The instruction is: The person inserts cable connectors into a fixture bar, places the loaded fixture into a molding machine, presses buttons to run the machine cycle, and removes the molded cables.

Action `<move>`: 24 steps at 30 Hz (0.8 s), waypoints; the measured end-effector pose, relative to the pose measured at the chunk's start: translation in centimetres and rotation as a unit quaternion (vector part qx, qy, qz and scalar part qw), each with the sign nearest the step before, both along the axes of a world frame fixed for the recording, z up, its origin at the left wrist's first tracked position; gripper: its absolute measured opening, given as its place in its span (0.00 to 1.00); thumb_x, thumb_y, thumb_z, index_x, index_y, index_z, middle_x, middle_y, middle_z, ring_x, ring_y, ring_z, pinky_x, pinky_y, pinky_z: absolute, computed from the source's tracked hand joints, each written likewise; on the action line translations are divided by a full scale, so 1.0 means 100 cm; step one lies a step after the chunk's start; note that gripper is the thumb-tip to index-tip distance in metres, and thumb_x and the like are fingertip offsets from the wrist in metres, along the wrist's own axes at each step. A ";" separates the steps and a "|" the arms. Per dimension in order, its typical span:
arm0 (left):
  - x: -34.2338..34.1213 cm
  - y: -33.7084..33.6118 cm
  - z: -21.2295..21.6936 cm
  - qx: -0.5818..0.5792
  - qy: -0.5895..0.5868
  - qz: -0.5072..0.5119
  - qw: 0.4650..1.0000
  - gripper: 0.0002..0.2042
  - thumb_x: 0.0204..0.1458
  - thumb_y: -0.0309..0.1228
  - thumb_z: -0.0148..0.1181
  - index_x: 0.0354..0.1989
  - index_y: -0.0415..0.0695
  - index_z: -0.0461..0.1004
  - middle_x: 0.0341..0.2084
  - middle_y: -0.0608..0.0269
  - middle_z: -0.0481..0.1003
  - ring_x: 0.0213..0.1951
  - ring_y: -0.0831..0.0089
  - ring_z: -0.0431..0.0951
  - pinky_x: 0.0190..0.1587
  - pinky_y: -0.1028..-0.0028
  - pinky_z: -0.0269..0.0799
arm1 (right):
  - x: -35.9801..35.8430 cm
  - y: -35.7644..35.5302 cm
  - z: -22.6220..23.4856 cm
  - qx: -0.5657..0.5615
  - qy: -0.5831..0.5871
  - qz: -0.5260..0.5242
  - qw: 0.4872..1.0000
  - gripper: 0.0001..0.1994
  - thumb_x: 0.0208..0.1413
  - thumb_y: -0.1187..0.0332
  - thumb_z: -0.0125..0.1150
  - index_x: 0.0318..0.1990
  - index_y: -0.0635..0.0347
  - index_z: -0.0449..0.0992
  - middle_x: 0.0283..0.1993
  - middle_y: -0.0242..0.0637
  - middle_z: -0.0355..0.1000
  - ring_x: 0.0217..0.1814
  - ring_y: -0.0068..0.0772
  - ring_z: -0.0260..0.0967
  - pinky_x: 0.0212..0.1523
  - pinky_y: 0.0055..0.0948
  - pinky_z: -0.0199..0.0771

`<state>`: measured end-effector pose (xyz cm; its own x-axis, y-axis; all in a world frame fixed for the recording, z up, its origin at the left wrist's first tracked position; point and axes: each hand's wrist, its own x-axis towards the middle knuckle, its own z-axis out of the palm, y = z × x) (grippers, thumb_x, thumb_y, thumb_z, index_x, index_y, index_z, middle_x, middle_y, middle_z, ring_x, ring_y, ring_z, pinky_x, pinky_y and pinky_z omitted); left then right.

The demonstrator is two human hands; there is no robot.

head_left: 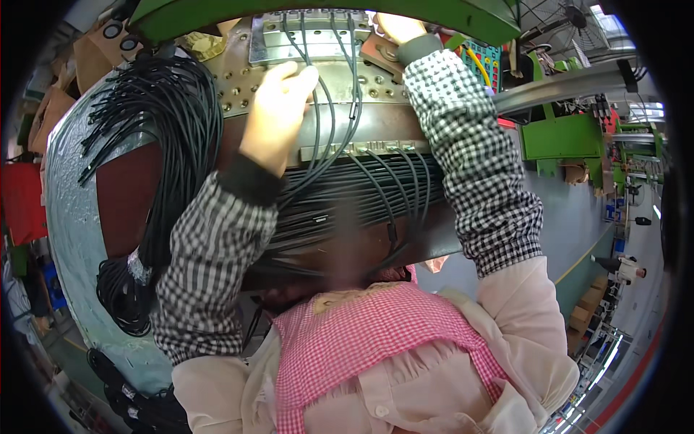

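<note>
Black cables [356,87]: a few of them run from the metal block [271,49] at the top, over the perforated plate [233,83], and down toward the person's body.
Left hand [278,112]: it is raised over the plate, with fingertips at one of these cables; I cannot tell whether they pinch it or are only beside it.
Right hand [400,29]: it is at the right end of the metal block, very bright and partly hidden; its grip I cannot tell.
Brown block [382,55]: it lies on the plate, just beside the right hand.
Slotted rail [311,153]: it stands nearer to the body, and several cables pass across it.
Cable rows [318,218]: many black cables lie side by side below the rail.
Cable bundle [170,94]: a thick one hangs in a curve at the left, well apart from the metal block.
Green beam [463,18]: it crosses above both hands.
Button panel [494,69]: teal, at the right, near the checked right sleeve [470,145].
Apron [369,336]: pink checked, on the person.
</note>
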<state>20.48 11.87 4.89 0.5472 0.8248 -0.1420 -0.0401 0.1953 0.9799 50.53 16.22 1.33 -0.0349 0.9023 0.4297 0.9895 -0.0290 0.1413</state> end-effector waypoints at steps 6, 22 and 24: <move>0.034 0.020 0.015 -0.371 -0.255 -0.132 0.883 0.26 0.65 0.41 0.35 0.58 0.27 0.57 0.56 0.32 0.63 0.57 0.43 0.67 0.61 0.53 0.62 | 0.002 0.011 0.007 -0.058 0.061 -0.007 0.996 0.14 0.64 0.60 0.48 0.42 0.62 0.73 0.28 0.32 0.73 0.22 0.23 0.66 0.25 0.23 0.68; -0.089 -0.038 0.051 -0.404 -0.226 -0.161 0.872 0.11 0.66 0.38 0.37 0.33 0.48 0.62 0.09 0.79 0.46 0.10 0.87 0.47 0.12 0.81 0.43 | -0.095 -0.104 0.068 -0.303 0.704 0.019 0.642 0.18 0.61 0.55 0.52 0.30 0.64 0.74 0.20 0.31 0.69 0.13 0.15 0.58 0.14 0.15 0.57; -0.150 -0.035 0.059 -0.313 -0.309 -0.009 0.898 0.08 0.64 0.37 0.42 0.37 0.48 0.64 0.12 0.76 0.50 0.11 0.87 0.49 0.12 0.81 0.43 | -0.087 -0.121 0.069 -0.319 0.687 0.016 0.652 0.15 0.61 0.56 0.52 0.37 0.57 0.77 0.26 0.29 0.71 0.19 0.17 0.66 0.20 0.19 0.67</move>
<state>5.44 8.39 10.75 0.6932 0.6797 -0.2397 -0.5306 0.7064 0.4685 41.81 4.17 8.20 -0.0356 0.9209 -0.3882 0.1933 -0.3747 -0.9068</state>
